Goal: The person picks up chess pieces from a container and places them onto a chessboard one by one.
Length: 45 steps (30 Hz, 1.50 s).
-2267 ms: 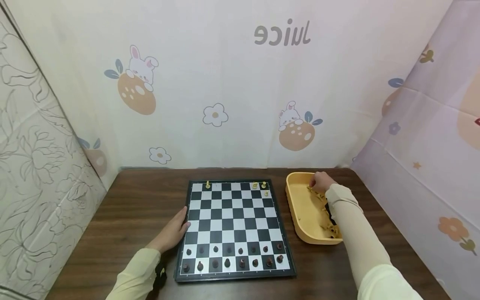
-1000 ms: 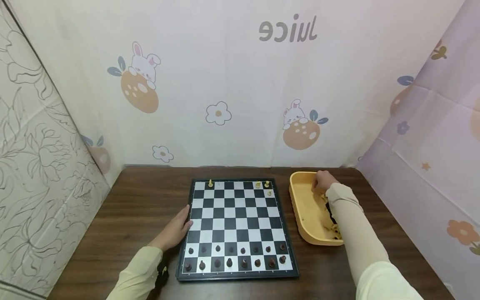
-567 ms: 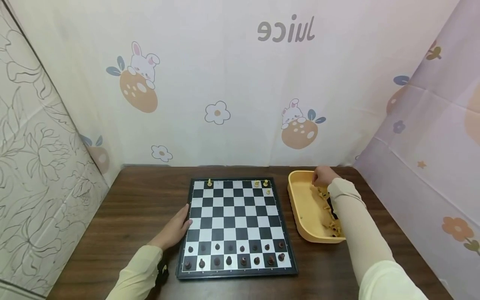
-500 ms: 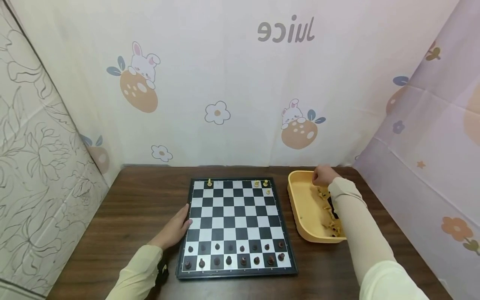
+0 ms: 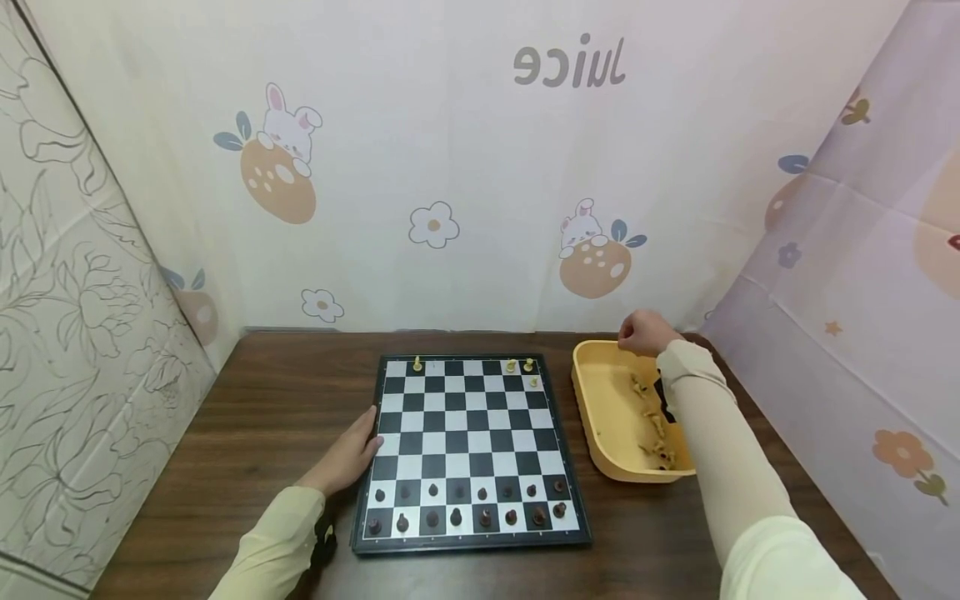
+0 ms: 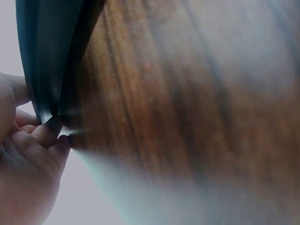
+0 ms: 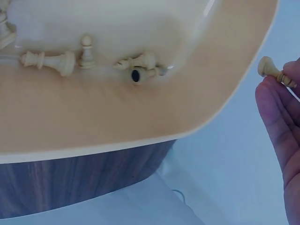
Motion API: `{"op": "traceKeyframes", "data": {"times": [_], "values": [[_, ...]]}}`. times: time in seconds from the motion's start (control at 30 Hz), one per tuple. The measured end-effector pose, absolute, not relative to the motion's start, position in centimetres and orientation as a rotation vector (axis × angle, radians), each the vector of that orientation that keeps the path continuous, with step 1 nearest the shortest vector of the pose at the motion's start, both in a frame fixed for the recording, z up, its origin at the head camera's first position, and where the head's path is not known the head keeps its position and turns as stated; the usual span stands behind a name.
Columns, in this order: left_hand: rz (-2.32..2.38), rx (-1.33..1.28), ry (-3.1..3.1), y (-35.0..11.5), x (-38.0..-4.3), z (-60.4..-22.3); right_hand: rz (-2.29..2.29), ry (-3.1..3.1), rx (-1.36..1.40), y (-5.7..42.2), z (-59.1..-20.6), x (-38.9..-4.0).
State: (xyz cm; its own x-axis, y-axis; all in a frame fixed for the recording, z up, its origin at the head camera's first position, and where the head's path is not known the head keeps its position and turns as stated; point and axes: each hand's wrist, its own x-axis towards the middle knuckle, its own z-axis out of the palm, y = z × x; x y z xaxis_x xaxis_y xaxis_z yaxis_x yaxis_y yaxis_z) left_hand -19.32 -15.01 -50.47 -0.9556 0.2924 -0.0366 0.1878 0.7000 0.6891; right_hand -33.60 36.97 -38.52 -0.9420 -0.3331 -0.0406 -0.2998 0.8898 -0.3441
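My right hand [image 5: 647, 332] is above the far end of the yellow tray [image 5: 587, 400]. The right wrist view shows its thumb and fingers pinching a cream chess piece [image 7: 268, 67] by its narrow end, base outward; its exact type is unclear. Several cream chess pieces [image 7: 58, 62] lie in the tray. At the left edge of the chessboard [image 5: 455, 421], my left hand [image 5: 343, 457] grips the rim, thumb and fingers on opposite sides of the dark edge [image 6: 49, 51]. Dark chess pieces [image 5: 456, 517] stand in two rows on the near side; several light pieces [image 5: 512, 365] stand at the far side.
A brown wooden table [image 5: 277, 417] carries the board and the tray, which stands right of the board. Patterned curtains [image 5: 427, 150] hang close behind the table and along both sides.
My right hand has risen out of the tray to its far rim, with a chess piece between its fingers. The left hand stays at the board's edge.
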Motion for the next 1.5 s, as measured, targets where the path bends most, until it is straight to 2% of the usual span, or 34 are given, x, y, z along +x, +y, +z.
{"op": "traceKeyframes", "data": {"times": [0.43, 1.03, 1.5], "values": [[1.111, 0.357, 2.749, -14.9, -19.4, -50.4, -0.544, 3.003, -0.525, 33.7, -36.3, -33.5], [1.100, 0.399, 2.771, -15.0, -19.2, -50.4, -0.703, 2.902, -0.564, 29.2, -36.6, -34.8], [1.099, 0.397, 2.765, -14.9, -19.2, -50.6, -0.638, 2.853, -0.610, 25.5, -36.4, -35.6]]}}
